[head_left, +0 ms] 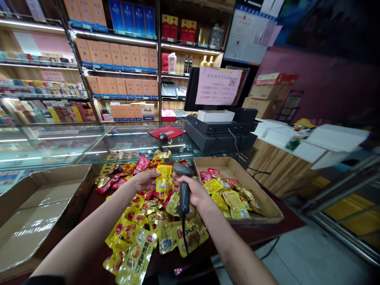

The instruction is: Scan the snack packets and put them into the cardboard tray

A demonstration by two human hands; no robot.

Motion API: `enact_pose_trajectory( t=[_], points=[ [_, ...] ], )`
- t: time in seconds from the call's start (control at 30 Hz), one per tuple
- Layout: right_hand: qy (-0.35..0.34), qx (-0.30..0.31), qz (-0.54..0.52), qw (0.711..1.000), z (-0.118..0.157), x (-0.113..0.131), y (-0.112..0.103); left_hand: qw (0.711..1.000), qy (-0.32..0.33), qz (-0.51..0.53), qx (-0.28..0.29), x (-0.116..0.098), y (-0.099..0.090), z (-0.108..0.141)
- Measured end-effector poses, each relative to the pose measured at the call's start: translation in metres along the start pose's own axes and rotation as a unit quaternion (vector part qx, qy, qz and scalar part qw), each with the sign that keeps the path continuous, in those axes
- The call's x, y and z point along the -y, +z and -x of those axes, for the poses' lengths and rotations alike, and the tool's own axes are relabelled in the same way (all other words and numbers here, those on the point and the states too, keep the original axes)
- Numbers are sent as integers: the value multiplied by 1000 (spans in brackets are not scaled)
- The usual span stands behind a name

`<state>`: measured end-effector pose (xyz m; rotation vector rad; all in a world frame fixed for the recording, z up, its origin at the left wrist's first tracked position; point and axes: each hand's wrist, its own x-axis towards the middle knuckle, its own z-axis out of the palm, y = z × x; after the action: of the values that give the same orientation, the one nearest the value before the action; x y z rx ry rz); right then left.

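A small yellow snack packet point(164, 178) is held upright in the fingers of my left hand point(146, 181), above the heap. My right hand point(192, 190) grips a black barcode scanner point(184, 196), its head close to the packet's right side and its cable hanging down. Below both hands spreads a pile of yellow, gold and red snack packets point(130, 227) on the dark red table. Just right of my right hand, a shallow cardboard tray point(267, 200) holds more yellow and red packets point(234, 202).
Another cardboard tray point(38, 209) lies at the left. Behind the pile are a glass counter point(97, 144), a red mouse pad point(170, 132) and a cash register point(219, 132) with a monitor. Lit shelves of boxes point(127, 55) stand further back. Open white boxes point(311, 144) are at the right.
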<state>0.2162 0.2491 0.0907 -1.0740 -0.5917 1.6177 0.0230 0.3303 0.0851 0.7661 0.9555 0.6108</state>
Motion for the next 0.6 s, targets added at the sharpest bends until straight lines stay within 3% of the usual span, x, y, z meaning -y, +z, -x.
enact_pose_trajectory(
  t=[0.1, 0.27, 0.43, 0.6],
  points=[
    [71, 67, -44, 994, 0, 17, -12, 998, -43, 25, 42, 4, 12, 11],
    [86, 74, -70, 991, 14, 36, -46, 990, -50, 76, 107, 2, 45, 14],
    [51, 63, -93, 992, 40, 58, -100, 984, -72, 82, 140, 2, 107, 0],
    [11, -10, -101, 995, 79, 79, -155, 972, -107, 52, 202, 15, 179, -24]
  ],
)
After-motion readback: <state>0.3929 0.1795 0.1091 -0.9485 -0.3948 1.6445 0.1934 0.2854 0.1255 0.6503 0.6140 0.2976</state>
